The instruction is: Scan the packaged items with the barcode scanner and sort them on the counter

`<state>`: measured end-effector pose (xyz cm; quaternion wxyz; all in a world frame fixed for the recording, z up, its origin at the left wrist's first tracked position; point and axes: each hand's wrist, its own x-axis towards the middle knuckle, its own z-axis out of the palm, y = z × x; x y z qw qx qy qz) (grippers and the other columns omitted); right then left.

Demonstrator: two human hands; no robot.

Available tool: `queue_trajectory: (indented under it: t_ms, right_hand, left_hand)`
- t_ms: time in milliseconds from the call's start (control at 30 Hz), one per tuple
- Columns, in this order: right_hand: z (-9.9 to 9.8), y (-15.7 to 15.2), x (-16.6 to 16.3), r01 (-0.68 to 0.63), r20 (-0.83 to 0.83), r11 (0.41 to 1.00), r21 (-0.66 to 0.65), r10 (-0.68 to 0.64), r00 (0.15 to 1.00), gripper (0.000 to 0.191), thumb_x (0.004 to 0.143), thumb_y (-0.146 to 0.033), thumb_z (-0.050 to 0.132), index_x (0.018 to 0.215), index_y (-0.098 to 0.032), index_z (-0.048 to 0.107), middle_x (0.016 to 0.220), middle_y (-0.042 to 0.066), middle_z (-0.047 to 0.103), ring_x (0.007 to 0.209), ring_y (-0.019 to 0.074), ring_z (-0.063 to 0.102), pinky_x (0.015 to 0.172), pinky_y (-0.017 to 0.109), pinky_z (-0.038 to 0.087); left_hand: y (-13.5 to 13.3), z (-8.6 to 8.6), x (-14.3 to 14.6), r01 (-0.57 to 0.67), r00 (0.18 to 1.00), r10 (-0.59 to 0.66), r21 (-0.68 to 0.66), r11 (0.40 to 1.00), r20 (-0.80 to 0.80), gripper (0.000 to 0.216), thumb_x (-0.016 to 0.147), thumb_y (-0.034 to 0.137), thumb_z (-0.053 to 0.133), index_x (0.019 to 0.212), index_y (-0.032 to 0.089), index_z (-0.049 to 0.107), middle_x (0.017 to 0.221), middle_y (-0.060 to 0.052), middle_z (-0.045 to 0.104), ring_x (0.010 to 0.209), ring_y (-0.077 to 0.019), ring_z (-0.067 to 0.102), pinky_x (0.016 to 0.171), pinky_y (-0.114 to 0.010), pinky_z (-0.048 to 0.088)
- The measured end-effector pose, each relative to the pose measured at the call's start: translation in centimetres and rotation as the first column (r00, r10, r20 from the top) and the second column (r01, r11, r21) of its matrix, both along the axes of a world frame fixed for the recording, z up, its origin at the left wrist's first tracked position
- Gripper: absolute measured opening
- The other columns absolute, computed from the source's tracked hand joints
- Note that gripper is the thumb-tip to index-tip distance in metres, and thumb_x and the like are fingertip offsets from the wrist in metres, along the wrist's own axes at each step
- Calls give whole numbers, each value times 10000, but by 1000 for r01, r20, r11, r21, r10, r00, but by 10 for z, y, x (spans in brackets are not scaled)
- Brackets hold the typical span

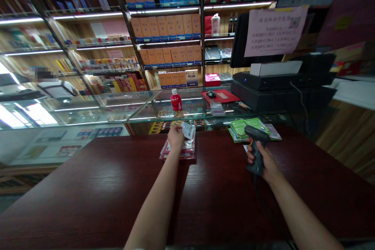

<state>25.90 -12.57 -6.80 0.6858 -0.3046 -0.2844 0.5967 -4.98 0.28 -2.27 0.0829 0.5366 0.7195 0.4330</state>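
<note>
My right hand (268, 162) is wrapped round the grip of a dark barcode scanner (258, 140), whose cord hangs down over the counter. The scanner's head is raised in front of several green packets (243, 128) at the counter's back edge. Reaching forward, my left hand (176, 137) is closed on a small silver packet (187, 130). Beneath that hand lies a stack of flat plastic-wrapped packages (190, 149) with pink edges. My left fingertips are partly hidden by the hand itself.
A red bottle (176, 102) with a white cap stands on the glass display case (140, 115) behind the counter (117, 195). To the right are a monitor (238, 43) and a black cash drawer (258, 95). A mouse (211, 94) rests on a red mat. A person (55, 88) is at far left.
</note>
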Motion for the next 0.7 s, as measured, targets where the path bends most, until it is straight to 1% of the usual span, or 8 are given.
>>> queue_trajectory:
  t_ms: [100,233,267,333,400,500,633,700]
  right_hand:
    - [0,0,1,3,-4,1000,-7,-3,1000,361,727,-425,742,1002,-201,673,684,-30,551,490,74,462,393,186,423]
    - [0,-1,1,-7,-6,1000,-2,7,1000,341,738,-414,735,1002,-207,672,685,-29,552,489,75,461,394,185,422]
    - [0,-1,1,-12,-6,1000,-3,12,1000,340,740,-412,734,1004,-208,671,686,-29,553,489,76,462,395,185,422]
    - [0,-2,0,-18,-5,1000,-6,18,1000,335,744,-409,730,1008,-211,671,688,-29,556,490,76,463,395,185,423]
    - [0,-2,0,-21,-5,1000,-9,21,1000,331,743,-405,731,1006,-212,671,685,-29,559,489,76,463,394,185,423]
    - [0,-2,0,-14,-6,1000,-12,14,1000,335,735,-407,737,1000,-212,674,681,-28,560,483,75,463,392,186,425]
    - [1,-2,1,-4,-3,1000,-8,4,1000,348,720,-418,747,990,-211,676,677,-28,562,481,76,467,390,186,426]
    - [1,-3,1,-3,-3,1000,-9,3,1000,357,715,-422,750,992,-209,675,676,-29,561,480,75,467,390,186,426]
  left_hand:
    - [0,3,-18,-67,995,65,20,998,81,230,770,181,514,910,158,695,870,-71,699,829,-203,648,777,-280,464]
    - [0,1,-46,-195,973,195,-12,981,127,289,764,208,545,1016,134,665,897,-96,699,828,-213,651,751,-289,473]
    - [-1,0,-51,-201,972,203,-27,979,117,299,761,214,553,1028,133,660,909,-105,700,844,-220,652,756,-295,474]
    - [-3,-4,-57,-174,982,178,-71,982,65,277,763,231,560,1000,145,673,934,-120,701,887,-246,651,776,-319,473]
    - [-5,-7,-58,-146,989,147,-124,981,-4,243,766,258,562,951,167,691,962,-135,701,927,-280,644,792,-356,470]
    - [-8,-6,-52,-174,983,162,-175,969,-81,251,764,314,573,951,199,695,993,-153,697,970,-326,627,798,-416,465]
    - [-10,1,-43,-174,977,146,-181,968,-157,274,765,332,576,992,225,686,1019,-154,694,1006,-335,610,812,-447,457]
    - [-12,5,-42,-214,966,181,-181,960,-184,303,776,328,561,1037,227,677,1050,-158,687,1026,-344,601,820,-463,454]
